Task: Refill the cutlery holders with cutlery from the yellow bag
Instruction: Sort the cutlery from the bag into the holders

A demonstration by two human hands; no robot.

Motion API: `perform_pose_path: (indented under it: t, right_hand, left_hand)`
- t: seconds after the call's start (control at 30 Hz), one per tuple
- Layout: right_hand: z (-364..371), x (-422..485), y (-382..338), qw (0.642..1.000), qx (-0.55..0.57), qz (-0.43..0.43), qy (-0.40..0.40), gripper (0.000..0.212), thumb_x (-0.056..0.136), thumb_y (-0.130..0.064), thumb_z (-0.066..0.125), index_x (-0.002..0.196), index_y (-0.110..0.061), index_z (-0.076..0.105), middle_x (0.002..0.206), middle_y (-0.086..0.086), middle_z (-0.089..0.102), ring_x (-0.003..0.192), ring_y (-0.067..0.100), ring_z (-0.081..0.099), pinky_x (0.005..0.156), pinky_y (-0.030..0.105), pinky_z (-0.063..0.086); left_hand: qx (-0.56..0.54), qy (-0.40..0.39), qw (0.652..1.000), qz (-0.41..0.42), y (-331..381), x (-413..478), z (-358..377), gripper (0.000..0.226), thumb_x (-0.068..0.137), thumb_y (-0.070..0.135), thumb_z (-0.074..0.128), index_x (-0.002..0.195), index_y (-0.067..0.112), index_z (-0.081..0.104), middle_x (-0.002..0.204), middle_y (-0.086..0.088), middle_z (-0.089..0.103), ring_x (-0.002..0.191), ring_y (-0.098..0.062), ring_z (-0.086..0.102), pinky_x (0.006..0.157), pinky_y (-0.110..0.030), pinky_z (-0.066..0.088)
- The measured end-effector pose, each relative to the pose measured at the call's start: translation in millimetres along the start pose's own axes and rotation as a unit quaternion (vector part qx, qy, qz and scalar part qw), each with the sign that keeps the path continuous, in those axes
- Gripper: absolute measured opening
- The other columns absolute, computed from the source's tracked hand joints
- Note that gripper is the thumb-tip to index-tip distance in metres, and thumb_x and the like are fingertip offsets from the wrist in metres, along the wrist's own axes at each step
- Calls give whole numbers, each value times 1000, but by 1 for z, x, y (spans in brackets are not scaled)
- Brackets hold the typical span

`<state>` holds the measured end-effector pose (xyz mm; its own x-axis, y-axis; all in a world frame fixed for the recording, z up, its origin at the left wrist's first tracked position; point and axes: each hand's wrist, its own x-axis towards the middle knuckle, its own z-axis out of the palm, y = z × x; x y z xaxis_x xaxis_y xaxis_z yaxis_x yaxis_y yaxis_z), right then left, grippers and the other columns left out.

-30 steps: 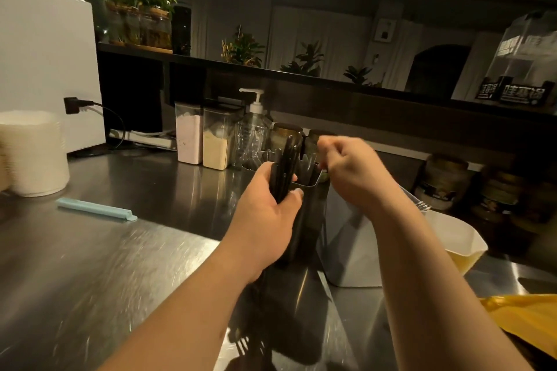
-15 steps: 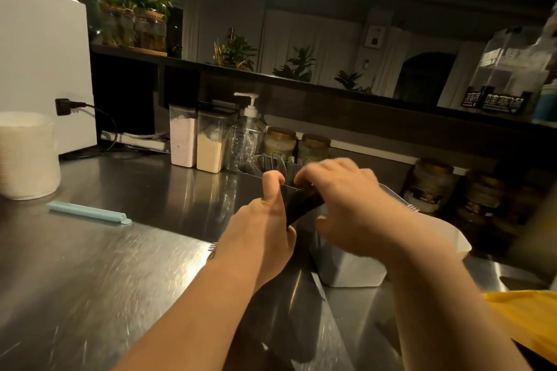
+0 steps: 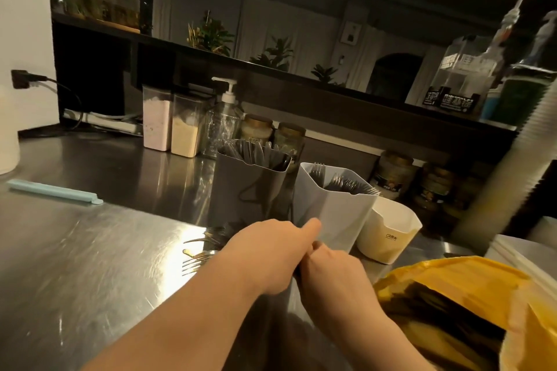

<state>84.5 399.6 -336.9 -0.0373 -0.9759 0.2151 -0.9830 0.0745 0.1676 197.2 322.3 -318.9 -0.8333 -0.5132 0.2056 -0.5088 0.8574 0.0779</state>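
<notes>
My left hand (image 3: 271, 253) grips a bundle of dark forks (image 3: 202, 250) low over the steel counter, with the tines sticking out to the left. My right hand (image 3: 331, 277) is pressed against it, fingers curled on the bundle's handle end. Just behind the hands stand three holders. The dark grey holder (image 3: 250, 190) has cutlery in it, the light grey holder (image 3: 334, 211) holds forks, and beside that is a cream holder (image 3: 388, 232). The yellow bag (image 3: 470, 277) lies open at the lower right with dark cutlery inside.
A light blue clip (image 3: 54, 191) lies on the counter at left. Two powder containers (image 3: 168, 126), a pump bottle (image 3: 223, 123) and jars (image 3: 394, 172) line the back. A tall cup stack (image 3: 512, 166) leans at right. A white appliance (image 3: 27, 54) stands far left.
Both hands came down from the top of the dark holder to the counter in front of the holders. The fork bundle now lies sideways, tines left. The view shifted right, showing the yellow bag.
</notes>
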Motion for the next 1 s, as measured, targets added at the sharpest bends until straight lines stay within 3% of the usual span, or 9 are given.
perform_pose_path:
  t: [0.17, 0.33, 0.43, 0.5, 0.53, 0.63, 0.77, 0.9, 1.0]
  right_hand:
    - [3, -2, 0, 998, 24, 64, -5, 28, 107, -30, 42, 123, -26, 65, 111, -4, 72, 94, 15, 70, 84, 26, 55]
    - [4, -9, -11, 972, 157, 171, -47, 34, 96, -10, 54, 129, -11, 48, 126, 8, 59, 112, 24, 58, 97, 31, 51]
    - [-14, 7, -7, 826, 444, 346, 28, 43, 82, 20, 55, 120, 0, 51, 114, 17, 56, 111, 30, 55, 86, 29, 53]
    - [-7, -14, 13, 756, 618, 201, -76, 28, 97, 4, 54, 88, -17, 71, 83, 11, 64, 80, 27, 59, 62, 31, 51]
    - [-11, -17, 22, 718, 675, 163, -39, 31, 100, -7, 55, 75, -18, 69, 68, 8, 58, 65, 22, 53, 54, 30, 45]
    - [2, -19, 45, 657, 732, 172, -47, 43, 99, -24, 57, 56, -23, 61, 54, 1, 35, 46, 12, 31, 45, 25, 27]
    - [9, -15, 32, 587, 791, 134, -109, 38, 96, -24, 63, 63, -17, 46, 59, 5, 29, 49, 15, 24, 48, 26, 23]
    - [3, -21, 25, 536, 822, 113, -153, 41, 96, -19, 62, 57, -20, 52, 56, 2, 31, 48, 13, 27, 48, 24, 25]
    - [3, -22, 22, 518, 826, 129, -182, 45, 96, -11, 55, 52, -20, 49, 54, 1, 30, 45, 12, 30, 44, 22, 27]
  left_hand:
    - [81, -1, 997, 3, 10, 3, 4, 42, 91, 9, 64, 124, 19, 40, 102, -6, 66, 85, -28, 61, 84, -43, 52]
    - [130, 172, 968, 132, 22, 3, -8, 68, 78, 17, 76, 137, 24, 43, 129, -5, 58, 132, -32, 43, 119, -53, 27]
    - [19, 320, 907, 274, 28, 4, -11, 35, 76, 15, 72, 111, 16, 69, 108, -4, 67, 110, -26, 57, 105, -43, 45]
    - [-56, 406, 869, 278, 29, 6, -6, 10, 79, 9, 68, 87, 9, 72, 83, -4, 67, 79, -22, 57, 75, -37, 50]
    - [-92, 441, 855, 258, 28, 8, -2, 4, 79, 5, 68, 80, 8, 70, 75, -3, 64, 69, -19, 53, 66, -34, 47]
    - [-248, 488, 829, 116, 25, 11, 12, 8, 83, 13, 69, 81, 15, 62, 71, 8, 57, 64, -9, 52, 61, -23, 45]
    - [-541, 336, 767, -79, 27, 15, 18, 32, 81, 43, 69, 107, 30, 54, 89, 8, 63, 86, -14, 65, 76, -25, 55]
    - [-729, 21, 682, -47, 25, 11, 9, 56, 82, 43, 68, 134, 27, 54, 121, 5, 72, 119, -15, 65, 99, -35, 51]
    - [-738, -46, 672, -31, 27, 7, 6, 43, 98, 33, 56, 139, 18, 52, 127, -7, 70, 124, -20, 63, 107, -40, 47]
